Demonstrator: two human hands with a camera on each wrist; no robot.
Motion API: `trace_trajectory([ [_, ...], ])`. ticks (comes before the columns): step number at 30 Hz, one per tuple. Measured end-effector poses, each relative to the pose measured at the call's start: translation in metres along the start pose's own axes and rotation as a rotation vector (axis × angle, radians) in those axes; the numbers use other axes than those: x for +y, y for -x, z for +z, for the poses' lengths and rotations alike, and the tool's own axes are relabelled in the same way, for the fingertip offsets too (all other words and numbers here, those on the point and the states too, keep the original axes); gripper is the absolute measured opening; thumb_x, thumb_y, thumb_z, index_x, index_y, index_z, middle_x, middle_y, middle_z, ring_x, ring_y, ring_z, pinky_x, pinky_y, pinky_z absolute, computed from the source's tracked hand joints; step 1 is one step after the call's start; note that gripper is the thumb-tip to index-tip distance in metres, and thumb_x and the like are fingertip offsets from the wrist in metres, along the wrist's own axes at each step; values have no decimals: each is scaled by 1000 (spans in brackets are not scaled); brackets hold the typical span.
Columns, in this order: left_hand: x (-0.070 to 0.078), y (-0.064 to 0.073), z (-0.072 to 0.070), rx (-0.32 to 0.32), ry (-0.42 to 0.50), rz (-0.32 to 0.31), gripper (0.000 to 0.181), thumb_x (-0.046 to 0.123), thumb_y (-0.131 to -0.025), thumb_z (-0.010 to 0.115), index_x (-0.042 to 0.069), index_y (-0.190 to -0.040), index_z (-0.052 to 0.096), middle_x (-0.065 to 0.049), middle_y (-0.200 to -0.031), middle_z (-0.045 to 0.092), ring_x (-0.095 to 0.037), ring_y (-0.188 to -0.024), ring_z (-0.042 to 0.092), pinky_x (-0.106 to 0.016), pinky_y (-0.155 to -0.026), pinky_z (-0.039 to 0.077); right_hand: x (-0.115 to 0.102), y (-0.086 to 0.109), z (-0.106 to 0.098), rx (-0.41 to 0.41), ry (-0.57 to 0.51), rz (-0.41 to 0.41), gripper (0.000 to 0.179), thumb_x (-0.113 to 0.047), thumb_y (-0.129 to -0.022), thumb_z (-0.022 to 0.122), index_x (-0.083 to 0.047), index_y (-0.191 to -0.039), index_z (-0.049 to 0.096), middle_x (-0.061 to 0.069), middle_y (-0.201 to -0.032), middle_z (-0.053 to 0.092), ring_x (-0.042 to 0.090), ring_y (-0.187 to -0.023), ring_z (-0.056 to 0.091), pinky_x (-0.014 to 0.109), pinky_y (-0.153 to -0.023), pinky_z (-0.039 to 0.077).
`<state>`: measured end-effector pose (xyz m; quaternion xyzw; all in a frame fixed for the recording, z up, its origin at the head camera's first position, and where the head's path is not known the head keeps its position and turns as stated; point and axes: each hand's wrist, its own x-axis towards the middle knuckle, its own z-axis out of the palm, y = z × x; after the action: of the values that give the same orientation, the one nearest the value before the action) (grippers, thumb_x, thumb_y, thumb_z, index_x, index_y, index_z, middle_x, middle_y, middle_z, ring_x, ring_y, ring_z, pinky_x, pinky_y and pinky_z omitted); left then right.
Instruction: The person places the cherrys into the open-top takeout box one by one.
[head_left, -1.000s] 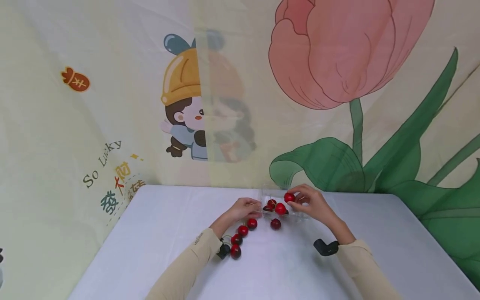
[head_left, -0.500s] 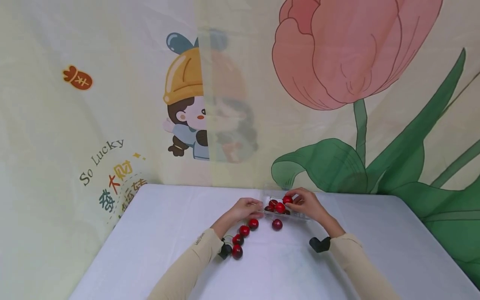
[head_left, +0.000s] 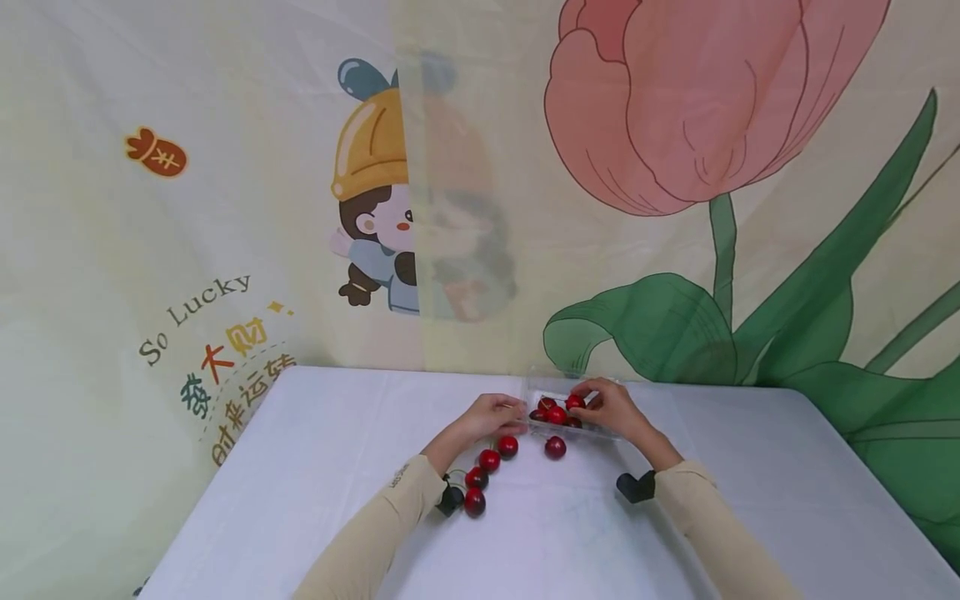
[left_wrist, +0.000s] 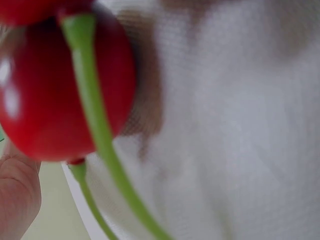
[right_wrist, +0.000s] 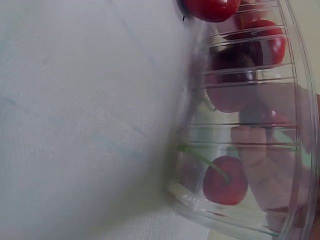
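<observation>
A clear plastic box with several red cherries in it stands near the back of the table. My left hand pinches the box's left edge between thumb and fingers. Reaching into the box from the right, my right hand holds a cherry at its fingertips, low among the others. Through the clear wall, the right wrist view shows the fingers beside a stemmed cherry. A close, large cherry with a green stem fills much of the left wrist view.
Several cherries lie in a slanting row on the white table beside my left forearm. One dark cherry lies just in front of the box. A printed cloth hangs behind the table's back edge.
My right hand has moved slightly left and lower into the box with its cherry. The left hand stays at the box's left edge. The head view has shifted a little.
</observation>
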<state>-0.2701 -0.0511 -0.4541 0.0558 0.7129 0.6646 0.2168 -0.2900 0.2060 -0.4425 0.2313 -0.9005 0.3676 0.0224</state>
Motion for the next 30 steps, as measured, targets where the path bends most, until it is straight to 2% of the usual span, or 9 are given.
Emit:
trace_trajectory([
  [6,1,0,0,-5,-23,-6,37,15,-99,58,-9,-127,55,-21,-110,68,-32,-104,68,-36,-89,57,-1,-3,0,-62,12,27,24,-5,-84,75,5,-105,67,15,-94,68,14,-67,61,22,-59,54],
  [20,3,2,1,5,-36,-2,37,15,-99,58,-9,-127,55,-21,-111,68,-34,-105,68,-37,-88,57,-4,-4,-2,-125,19,83,24,-4,-86,71,6,-108,66,17,-97,67,17,-71,60,27,-62,55],
  [24,3,2,2,12,-42,-14,38,17,-99,58,-8,-128,56,-20,-111,68,-32,-105,68,-36,-89,57,-5,-3,-4,-99,17,85,22,-4,-88,69,5,-109,67,18,-101,67,17,-71,61,26,-60,55],
  [30,1,0,2,19,-48,-11,37,17,-99,60,-7,-127,57,-18,-109,69,-31,-102,69,-35,-88,57,-14,4,-12,18,-8,40,18,-1,-90,65,5,-107,67,20,-106,65,22,-75,64,24,-57,55],
])
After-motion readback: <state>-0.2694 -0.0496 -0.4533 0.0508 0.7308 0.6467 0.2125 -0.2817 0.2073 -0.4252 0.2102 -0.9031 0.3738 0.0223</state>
